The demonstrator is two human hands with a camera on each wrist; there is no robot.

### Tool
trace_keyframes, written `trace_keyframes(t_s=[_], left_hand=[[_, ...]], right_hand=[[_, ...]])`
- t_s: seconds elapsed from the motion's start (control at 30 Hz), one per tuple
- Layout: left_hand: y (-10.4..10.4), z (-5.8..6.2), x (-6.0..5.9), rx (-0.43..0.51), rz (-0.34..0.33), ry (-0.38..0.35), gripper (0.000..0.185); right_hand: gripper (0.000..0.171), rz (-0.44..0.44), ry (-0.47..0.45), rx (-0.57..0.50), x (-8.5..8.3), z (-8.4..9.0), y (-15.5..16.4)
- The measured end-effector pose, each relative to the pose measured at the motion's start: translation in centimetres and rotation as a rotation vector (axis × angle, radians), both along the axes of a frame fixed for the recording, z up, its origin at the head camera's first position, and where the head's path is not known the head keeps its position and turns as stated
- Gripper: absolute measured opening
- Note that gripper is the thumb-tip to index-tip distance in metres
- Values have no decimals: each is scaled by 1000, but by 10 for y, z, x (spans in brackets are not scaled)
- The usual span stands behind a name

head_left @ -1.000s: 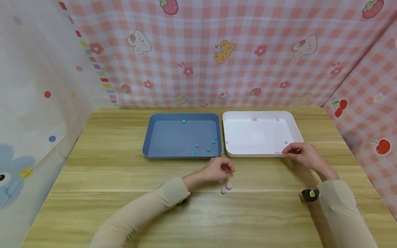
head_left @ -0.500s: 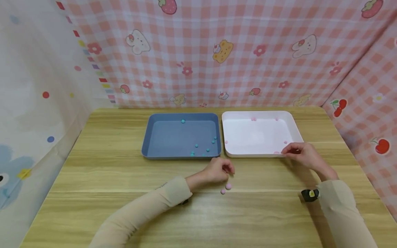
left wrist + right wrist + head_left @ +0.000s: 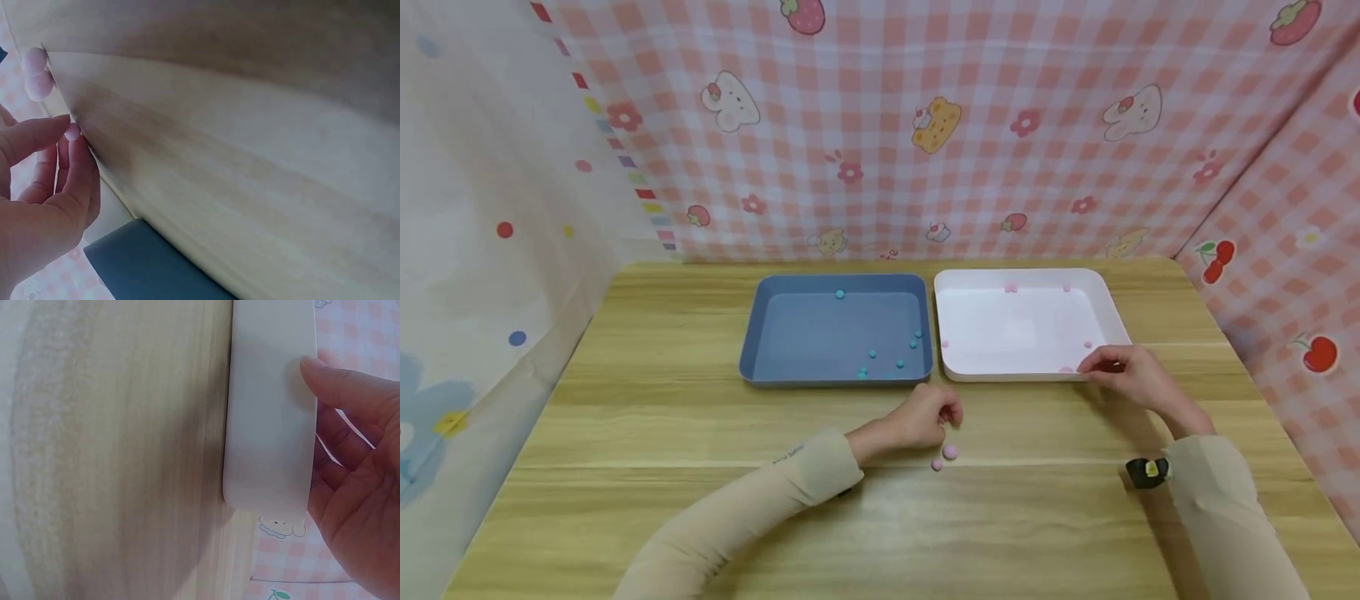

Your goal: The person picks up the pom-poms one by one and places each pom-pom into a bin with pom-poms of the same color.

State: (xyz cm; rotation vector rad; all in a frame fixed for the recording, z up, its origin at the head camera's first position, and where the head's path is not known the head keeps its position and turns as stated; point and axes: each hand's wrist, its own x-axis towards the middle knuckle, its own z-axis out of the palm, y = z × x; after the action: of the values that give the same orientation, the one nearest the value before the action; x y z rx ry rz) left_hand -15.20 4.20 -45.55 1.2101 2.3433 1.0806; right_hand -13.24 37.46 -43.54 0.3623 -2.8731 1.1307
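Note:
My left hand (image 3: 919, 418) is low over the table in front of the gap between the trays. In the left wrist view, its thumb and finger pinch a small pink ball (image 3: 72, 132). Close beside it lie two more pink balls, one larger (image 3: 950, 452) and one smaller (image 3: 937, 465). At the near right corner of the white tray (image 3: 1000, 376), my right hand (image 3: 1131, 379) grips the rim. Its thumb presses the outer wall in the right wrist view, while the other fingers go over the inside, partly hidden. Several pink balls (image 3: 1011, 288) are in that tray.
The blue-grey tray (image 3: 820, 382) stands left of the white one, a narrow gap apart. Several teal balls (image 3: 900, 363) lie in it, mostly toward its near right part. A checked cloth (image 3: 880, 150) hangs behind the wooden table (image 3: 647, 400).
My left hand has dipped slightly toward the table, near the two loose pink balls. The right hand keeps its grip on the white tray, and the whole view has shifted a little.

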Motion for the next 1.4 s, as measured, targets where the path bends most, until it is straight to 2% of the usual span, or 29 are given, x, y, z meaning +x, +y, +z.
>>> trace_keyframes(t_s=[0.07,0.2,0.37,0.63,0.9,1.13,1.4], left_hand=[[2,1,-1,1,14,-23,27],[4,3,-3,-5,61,-127,28],[4,8,-5,2,82,-214,26],[12,26,-12,103,76,-303,16],[31,41,-31,273,109,-371,13],[56,49,-50,325,214,-432,12],[77,44,-70,378,307,-480,11]], right_hand=[[5,-4,5,6,0,1,2],[3,-4,12,12,0,2,4],[4,12,5,1,-1,1,3],[10,21,43,-21,-2,-1,1],[8,-2,2,-5,-1,0,2],[7,-5,-12,26,1,0,0],[7,-3,-11,27,0,-1,0]])
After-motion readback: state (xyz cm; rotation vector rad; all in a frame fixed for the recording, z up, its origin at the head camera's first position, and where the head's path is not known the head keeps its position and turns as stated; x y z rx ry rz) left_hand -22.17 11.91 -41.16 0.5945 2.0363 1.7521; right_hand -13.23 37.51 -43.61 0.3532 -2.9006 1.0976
